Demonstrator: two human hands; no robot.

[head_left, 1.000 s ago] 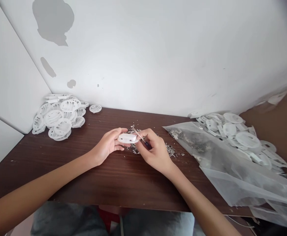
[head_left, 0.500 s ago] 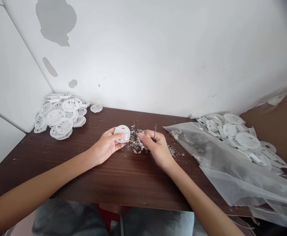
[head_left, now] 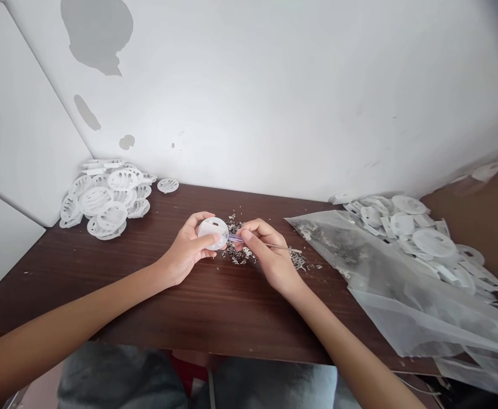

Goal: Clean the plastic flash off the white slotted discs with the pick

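The left hand [head_left: 183, 250] reaches in over the near edge of the surface [head_left: 180, 312] from its left side, gripping a white, round plastic disc [head_left: 208, 227] with the thumb across the face and the fingers behind. The right hand [head_left: 274, 258] comes from the near right, fingers curled and thumb forward, grasping a slim tool with a thin metal shaft and a purplish translucent handle [head_left: 234, 238]. The tool lies nearly level, its handle end at the disc's right rim, its shaft pointing right; whether handle and disc touch cannot be told. The disc is held above the middle of the surface, by a scattered heap of small metal pieces [head_left: 244, 257].

Half a second ago the tool stood upright in the right hand, shaft up, and that hand was apart from the disc; now they are close together. The left hand has hardly moved.
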